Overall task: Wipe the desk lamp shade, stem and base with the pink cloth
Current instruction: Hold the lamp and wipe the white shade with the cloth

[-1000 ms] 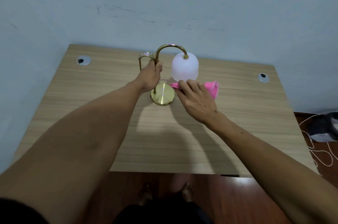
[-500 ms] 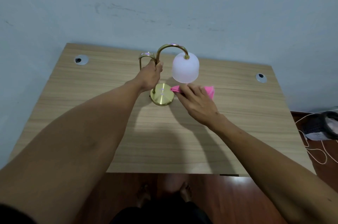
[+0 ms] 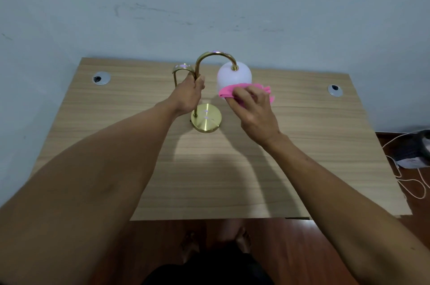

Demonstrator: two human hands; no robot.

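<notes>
Head view: your forearms reach over the table (image 3: 209, 180) to the lamp's brass base (image 3: 206, 117). Your right hand (image 3: 254, 110) grips the pink cloth (image 3: 229, 91) against the white shade's (image 3: 233, 76) lower front; your left hand (image 3: 189, 94) is wrapped round the curved stem (image 3: 197, 68).

A wooden desk (image 3: 302, 145) with two round cable grommets (image 3: 101, 78) stands against a pale wall (image 3: 209, 5); white cords (image 3: 416, 182) lie on the floor.

wooden desk (image 3: 209, 180) carries the brass lamp base (image 3: 206, 117).
</notes>
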